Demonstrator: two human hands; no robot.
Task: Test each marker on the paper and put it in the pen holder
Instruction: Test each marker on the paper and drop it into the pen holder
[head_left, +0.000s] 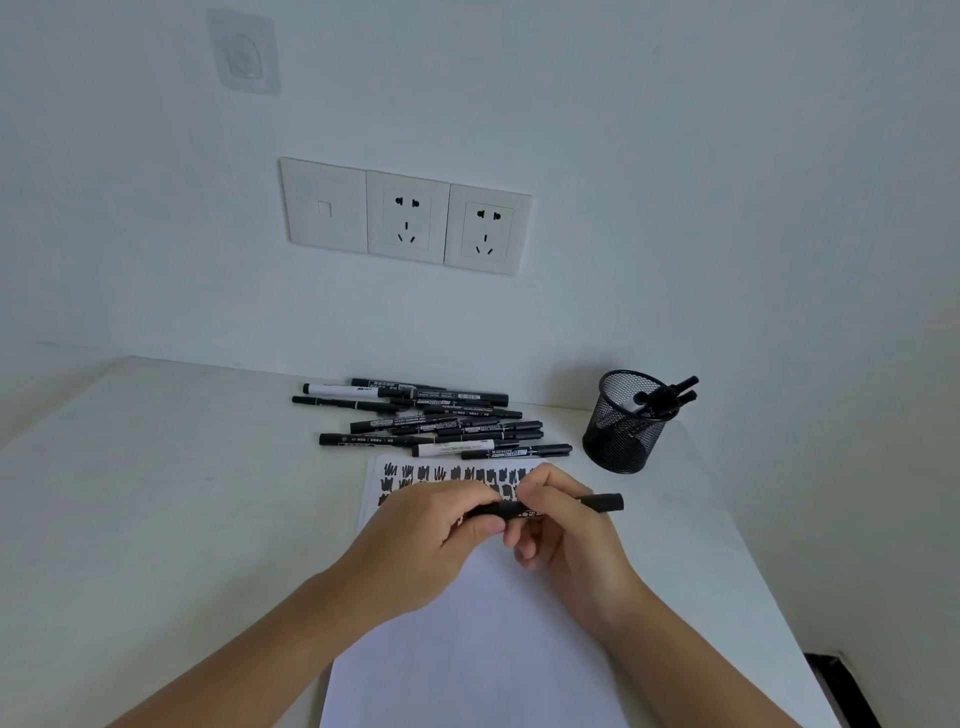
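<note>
As left hand (441, 525) and right hand (563, 525) grip the slim black marker (602, 502), capping looks underway; next, black mesh holder (618, 436) at one o'clock.

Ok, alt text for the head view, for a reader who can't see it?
The left hand and right hand grip one black marker above a white paper sheet with black scribbles along its far edge. Beyond lie a pile of black markers on the white table and, to the right, a black wire-mesh pen holder holding a few.
</note>
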